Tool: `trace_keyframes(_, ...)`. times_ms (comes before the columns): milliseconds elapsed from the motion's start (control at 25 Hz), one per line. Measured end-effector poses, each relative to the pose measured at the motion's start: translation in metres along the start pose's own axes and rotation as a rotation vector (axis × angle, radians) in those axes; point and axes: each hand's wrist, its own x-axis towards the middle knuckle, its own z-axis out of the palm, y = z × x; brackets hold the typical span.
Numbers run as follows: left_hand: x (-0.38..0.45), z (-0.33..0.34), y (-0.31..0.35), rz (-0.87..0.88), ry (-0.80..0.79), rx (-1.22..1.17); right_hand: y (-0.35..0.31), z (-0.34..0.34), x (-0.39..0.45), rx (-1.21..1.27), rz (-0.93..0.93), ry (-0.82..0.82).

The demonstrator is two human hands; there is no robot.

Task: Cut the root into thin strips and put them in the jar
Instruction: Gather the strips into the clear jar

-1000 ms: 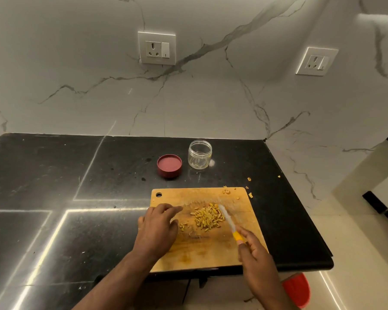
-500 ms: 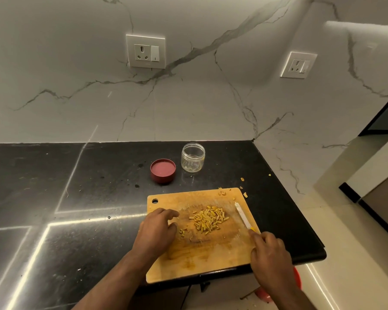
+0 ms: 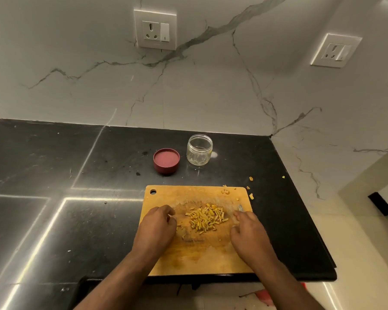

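Hands: where the view begins, the left hand (image 3: pixel 158 227) and right hand (image 3: pixel 248 231) rest on the board either side of the strips, fingers loosely curled; the right hand covers most of a knife (image 3: pixel 240 207), only its tip showing, so whether it grips it cannot be told.
Board: a wooden cutting board (image 3: pixel 211 258) lies at the near edge of the bench.
Strips: a yellow pile of root strips (image 3: pixel 206 217) sits mid-board, between the hands.
Bench: black polished bench (image 3: pixel 76 220), streaked with light, scraps near the board's far right corner.
Jar: an uncapped glass jar (image 3: pixel 199 149) stands beyond the board, its red lid (image 3: pixel 166 160) just beside.
Wall: white veined marble wall (image 3: pixel 211 90) with two sockets.
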Motion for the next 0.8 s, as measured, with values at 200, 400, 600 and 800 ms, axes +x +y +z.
trace_keyframes(200, -0.002, 0.012, 0.033, -0.033, 0.015, -0.116, -0.023, 0.016, 0.03, 0.022, -0.101, -0.177)
trace_keyframes(400, -0.001, -0.01, 0.014, -0.23, 0.071, -0.03, -0.004, 0.001, 0.056, 0.06, -0.146, -0.116)
trace_keyframes(600, -0.004, 0.001, 0.022, -0.21, -0.032, -0.019, -0.016, 0.009, 0.065, -0.203, -0.174, -0.229)
trace_keyframes(800, 0.0, -0.001, 0.026, -0.177, -0.028, -0.136, -0.044, 0.019, 0.045, -0.017, -0.258, -0.287)
